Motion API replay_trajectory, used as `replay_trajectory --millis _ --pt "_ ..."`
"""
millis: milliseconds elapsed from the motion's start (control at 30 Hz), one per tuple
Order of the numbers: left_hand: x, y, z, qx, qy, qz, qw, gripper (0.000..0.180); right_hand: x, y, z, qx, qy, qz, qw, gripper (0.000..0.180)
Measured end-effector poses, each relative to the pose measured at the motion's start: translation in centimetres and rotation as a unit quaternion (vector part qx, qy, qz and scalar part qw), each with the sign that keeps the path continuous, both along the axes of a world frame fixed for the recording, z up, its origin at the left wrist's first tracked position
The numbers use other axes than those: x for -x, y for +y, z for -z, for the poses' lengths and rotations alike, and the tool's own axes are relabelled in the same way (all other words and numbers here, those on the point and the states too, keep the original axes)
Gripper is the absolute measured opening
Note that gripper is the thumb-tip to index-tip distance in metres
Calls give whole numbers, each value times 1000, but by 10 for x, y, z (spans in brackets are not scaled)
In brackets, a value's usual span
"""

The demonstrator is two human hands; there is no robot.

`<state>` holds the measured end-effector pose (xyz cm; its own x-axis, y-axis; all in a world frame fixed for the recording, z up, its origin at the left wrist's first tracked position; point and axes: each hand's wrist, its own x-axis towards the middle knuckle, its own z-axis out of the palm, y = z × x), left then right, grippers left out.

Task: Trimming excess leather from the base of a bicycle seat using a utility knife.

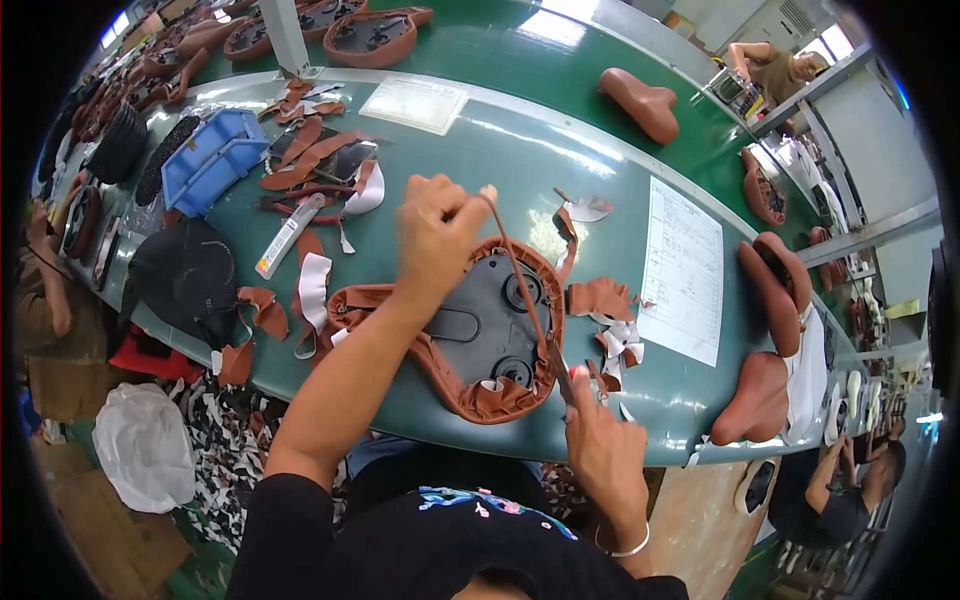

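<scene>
A brown bicycle saddle (pixel 470 313) lies upside down on the green table. Its black base and two round fittings face up, and the brown cover is folded in around the edge. Above its far side, my left hand (pixel 437 225) is closed, pinching the end of a thin brown strip of cover material (pixel 515 255). That strip is stretched taut down to the saddle's right rim. My right hand (pixel 603 445) grips a bladed cutting tool (pixel 561 372) at that rim; its handle is mostly hidden by my fingers, so its exact kind is unclear.
Brown and white scraps (pixel 600 298) lie right of the saddle. To the left are a utility knife (pixel 290 236), a blue bin (pixel 213 160) and a black cap (pixel 182 280). Printed sheets (pixel 683 270) lie on the table. Finished saddles (pixel 752 398) sit at right. Other people work nearby.
</scene>
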<state>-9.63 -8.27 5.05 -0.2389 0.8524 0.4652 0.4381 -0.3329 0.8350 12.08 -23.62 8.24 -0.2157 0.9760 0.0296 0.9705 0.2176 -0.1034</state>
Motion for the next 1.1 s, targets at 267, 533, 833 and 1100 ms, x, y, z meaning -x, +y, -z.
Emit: replay_trajectory --millis 267,533,833,1100 --pt "22 -85 2 234 -371 221 871 48 -41 98 -30 7 -80 -210 974 43" --pt "116 -81 -60 -147 -404 309 848 53 -43 36 -35 91 -168 -167 967 54" --pt "38 -31 -44 104 457 353 810 25 -38 46 -53 134 -59 -143 979 43" --pt "-9 7 -15 143 -319 404 845 18 -26 22 -39 118 -109 -167 973 47"
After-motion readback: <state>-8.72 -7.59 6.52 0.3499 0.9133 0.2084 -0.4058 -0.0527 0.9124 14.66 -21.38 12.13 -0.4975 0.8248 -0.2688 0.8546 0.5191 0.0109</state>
